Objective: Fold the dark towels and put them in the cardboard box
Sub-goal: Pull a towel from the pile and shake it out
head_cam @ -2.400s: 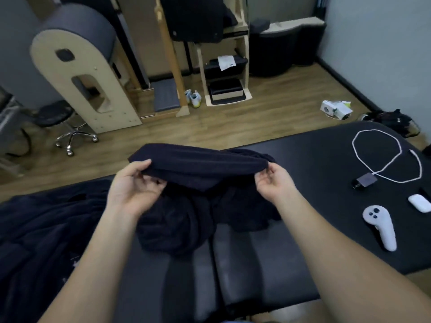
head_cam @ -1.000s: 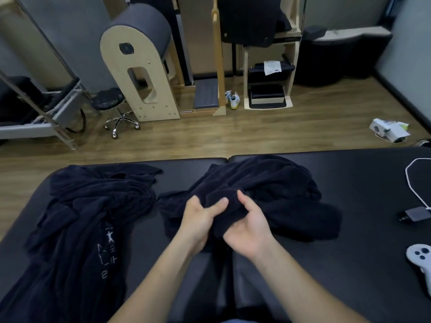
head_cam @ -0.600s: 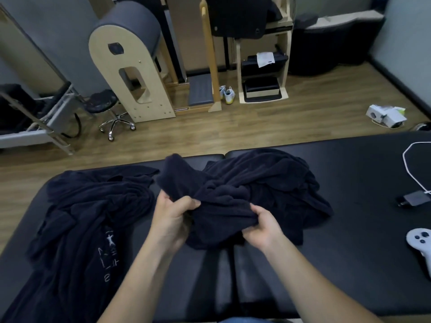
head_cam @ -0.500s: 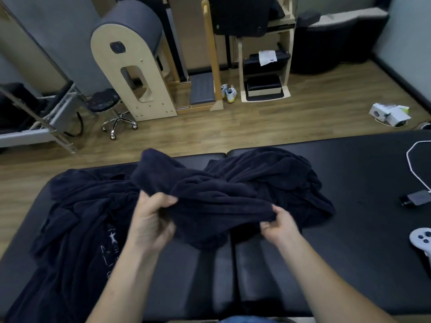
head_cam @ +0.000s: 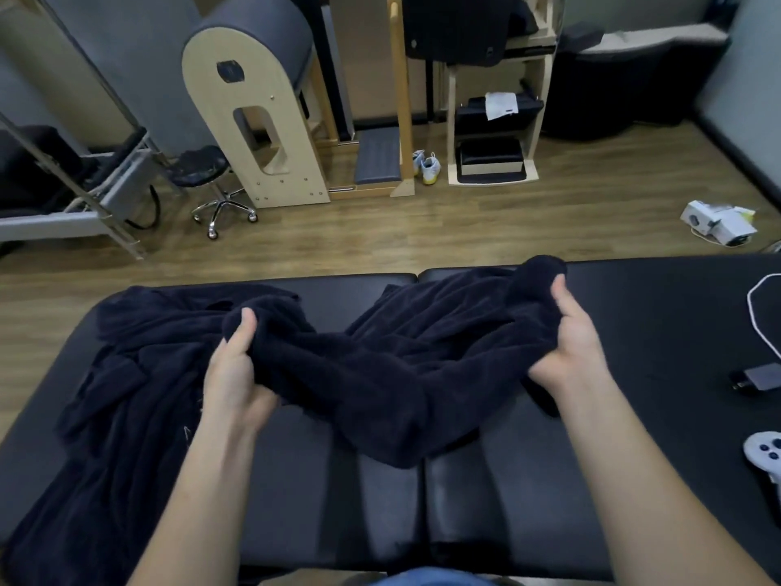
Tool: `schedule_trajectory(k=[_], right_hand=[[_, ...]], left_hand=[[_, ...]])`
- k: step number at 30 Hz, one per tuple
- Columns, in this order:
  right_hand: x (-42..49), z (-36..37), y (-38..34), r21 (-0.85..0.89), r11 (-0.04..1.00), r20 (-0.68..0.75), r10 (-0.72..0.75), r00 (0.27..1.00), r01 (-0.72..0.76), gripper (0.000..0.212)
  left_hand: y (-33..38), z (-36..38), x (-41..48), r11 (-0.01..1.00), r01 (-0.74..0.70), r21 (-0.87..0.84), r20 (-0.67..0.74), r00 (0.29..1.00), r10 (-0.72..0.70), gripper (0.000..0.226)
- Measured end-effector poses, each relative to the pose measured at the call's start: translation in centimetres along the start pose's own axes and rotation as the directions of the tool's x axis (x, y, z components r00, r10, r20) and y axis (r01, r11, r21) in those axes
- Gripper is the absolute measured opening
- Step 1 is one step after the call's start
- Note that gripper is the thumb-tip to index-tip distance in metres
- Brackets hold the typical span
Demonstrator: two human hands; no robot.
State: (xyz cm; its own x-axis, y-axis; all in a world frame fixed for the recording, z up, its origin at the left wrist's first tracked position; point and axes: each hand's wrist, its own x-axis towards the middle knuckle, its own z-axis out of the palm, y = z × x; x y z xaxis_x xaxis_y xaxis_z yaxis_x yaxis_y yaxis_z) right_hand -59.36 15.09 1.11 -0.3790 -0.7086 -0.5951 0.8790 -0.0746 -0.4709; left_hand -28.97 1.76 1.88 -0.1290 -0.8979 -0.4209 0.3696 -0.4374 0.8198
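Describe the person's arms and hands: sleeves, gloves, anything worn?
Left hand and right hand are bare: no gloves, rings, watch or bands visible. Left arm and right arm are uncovered to the frame's edge, no sleeve in view. A strip of blue clothing shows at the bottom edge.
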Motion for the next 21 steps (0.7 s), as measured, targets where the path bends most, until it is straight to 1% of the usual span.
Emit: schedule_trajectory(k=[2, 3, 4, 5, 6, 7, 9, 11, 12, 14, 16, 17, 18, 19, 21], right_hand=[[-0.2, -0.2, -0.7, -0.037, 0.999, -0.010, -0.040, 0.999, 0.039, 0.059], [-0.3, -0.1, -0.8, -0.052, 0.998, -0.001, -0.047, 0.999, 0.047, 0.057], [-0.4, 0.0, -0.7, -0.065, 0.997, 0.011, -0.044, 0.999, 0.045, 0.056], [-0.6, 0.3, -0.5, -0.072, 0.997, 0.013, -0.039, 0.999, 0.040, 0.054], [-0.7, 0.5, 0.0, -0.089, 0.995, 0.006, -0.033, 0.999, 0.034, 0.050], [-0.9, 0.8, 0.6, -0.101, 0.994, 0.018, -0.029, 0.999, 0.031, 0.043], [-0.9, 0.9, 1.7, -0.150, 0.988, 0.070, -0.015, 0.997, 0.025, 0.024], [-1.4, 1.1, 3.5, -0.239, 0.971, 0.106, 0.023, 0.994, 0.003, 0.023], [-1.8, 1.2, 4.5, -0.281, 0.960, 0.118, 0.058, 0.991, -0.022, 0.025], [-3.0, 1.4, 6.8, -0.361, 0.931, 0.155, 0.124, 0.980, -0.061, 0.027], [-4.2, 1.3, 8.6, -0.458, 0.887, 0.170, 0.150, 0.974, -0.057, 0.026], [-4.6, 1.2, 9.2, -0.506, 0.862, 0.168, 0.141, 0.976, -0.037, 0.024], [-4.8, 1.0, 9.5, -0.545, 0.839, 0.168, 0.121, 0.978, -0.010, 0.023], [-5.0, 0.8, 9.5, -0.565, 0.825, 0.166, 0.097, 0.981, 0.014, 0.023], [-5.2, 0.6, 8.9, -0.562, 0.826, 0.144, 0.062, 0.988, 0.030, 0.023]], left_hand=[[0.3, -0.4, -0.1, 0.998, -0.062, 0.011, -0.044, 0.997, 0.062, 0.029], [0.2, -0.2, -0.5, 0.997, -0.064, 0.035, -0.038, 0.997, 0.066, 0.023], [0.2, 0.4, -1.1, 0.998, -0.035, 0.047, -0.004, 0.999, 0.035, 0.024], [-0.1, 1.2, -1.7, 0.998, 0.031, 0.052, 0.035, 0.999, -0.033, 0.026], [-0.5, 1.8, -2.3, 0.989, 0.138, 0.046, 0.079, 0.987, -0.141, 0.028], [-1.1, 2.7, -3.0, 0.962, 0.270, 0.041, 0.119, 0.955, -0.273, 0.035], [-3.0, 3.9, -3.5, 0.865, 0.502, -0.005, 0.187, 0.850, -0.492, 0.056], [-5.1, 4.6, -4.0, 0.772, 0.631, -0.078, 0.225, 0.765, -0.603, 0.068], [-6.2, 4.7, -4.1, 0.747, 0.658, -0.098, 0.215, 0.747, -0.629, 0.069], [-7.7, 4.9, -4.8, 0.721, 0.686, -0.099, 0.218, 0.722, -0.657, 0.067], [-8.7, 5.0, -5.5, 0.701, 0.712, -0.018, 0.274, 0.678, -0.682, 0.060], [-8.7, 5.1, -5.9, 0.711, 0.702, 0.039, 0.296, 0.671, -0.679, 0.053], [-8.5, 5.2, -6.1, 0.740, 0.666, 0.095, 0.310, 0.686, -0.658, 0.043], [-8.5, 5.3, -6.0, 0.790, 0.594, 0.155, 0.305, 0.732, -0.610, 0.033], [-8.2, 5.9, -6.1, 0.880, 0.370, 0.297, 0.242, 0.863, -0.444, 0.016]])
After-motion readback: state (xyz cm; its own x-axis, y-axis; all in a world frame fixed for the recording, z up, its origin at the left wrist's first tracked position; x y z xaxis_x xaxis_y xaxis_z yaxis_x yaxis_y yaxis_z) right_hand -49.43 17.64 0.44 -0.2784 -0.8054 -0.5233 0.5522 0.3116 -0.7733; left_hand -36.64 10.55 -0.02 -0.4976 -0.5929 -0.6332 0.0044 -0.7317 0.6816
